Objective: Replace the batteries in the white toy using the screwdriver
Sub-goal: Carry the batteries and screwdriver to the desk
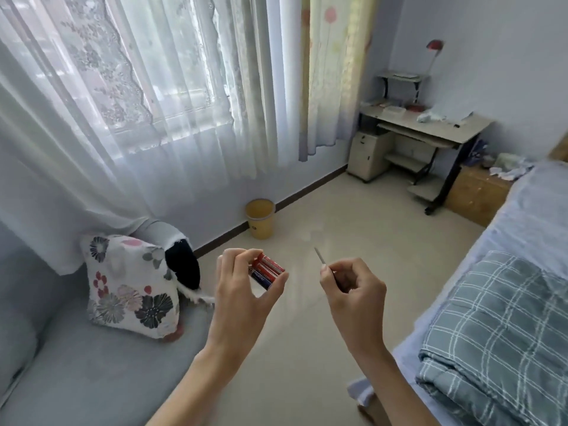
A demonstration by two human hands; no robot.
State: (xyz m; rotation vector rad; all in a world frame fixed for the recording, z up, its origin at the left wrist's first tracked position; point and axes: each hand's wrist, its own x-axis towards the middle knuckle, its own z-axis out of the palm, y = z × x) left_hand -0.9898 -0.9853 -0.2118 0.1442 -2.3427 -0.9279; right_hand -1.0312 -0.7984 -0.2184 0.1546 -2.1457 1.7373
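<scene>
My left hand is raised over the floor and pinches a small bundle of batteries, red and blue, between thumb and fingertips. My right hand is beside it at the same height, fingers closed around a thin screwdriver whose metal shaft points up and away; its handle is hidden in the palm. The two hands are a short gap apart. No white toy is visible.
A grey sofa with a floral cushion lies to the left, a bed with a folded checked blanket to the right. A yellow bin stands by the wall under the curtained window. A desk stands at the far right.
</scene>
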